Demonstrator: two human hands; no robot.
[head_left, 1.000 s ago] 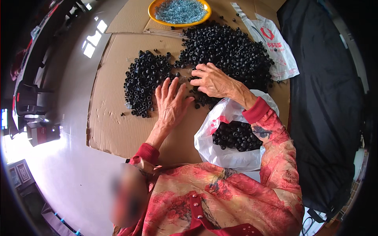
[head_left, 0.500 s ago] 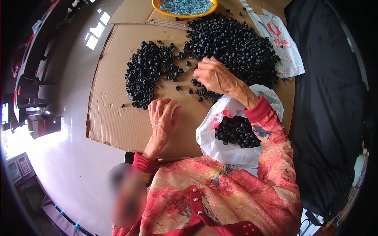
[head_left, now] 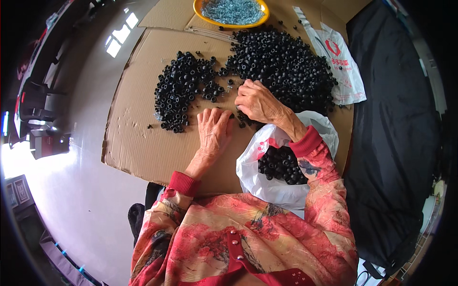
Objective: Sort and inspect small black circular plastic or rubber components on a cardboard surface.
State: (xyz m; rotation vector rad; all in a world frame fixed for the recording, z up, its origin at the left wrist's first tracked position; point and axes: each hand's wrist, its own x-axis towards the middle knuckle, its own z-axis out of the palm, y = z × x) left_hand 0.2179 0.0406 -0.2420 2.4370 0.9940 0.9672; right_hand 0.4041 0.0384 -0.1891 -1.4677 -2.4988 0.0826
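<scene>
L hand [head_left: 213,129] is palm-down over the cardboard [head_left: 138,138], fingers bent & close tog., just R of & nearer the body than the small pile of black pcs [head_left: 181,90]. One dark pc [head_left: 232,116] shows right at its thumb side; can't tell if it's pinched or only lying there. R hand [head_left: 257,101] is at the near L edge of the big black heap [head_left: 286,62], fingers curled in w/ tips hidden, so can't tell if they're clamped on anything. A few loose pcs [head_left: 242,124] lie just below it, btw the hands. R wrist is just above the white bag [head_left: 249,174], whose mouth gapes w/ more black pcs inside. Yellow dish [head_left: 229,25] w/ clear bluish bits [head_left: 234,10] sits past the big heap, well apart from both hands; flat white bag [head_left: 352,86] lies along the heap's R side.
</scene>
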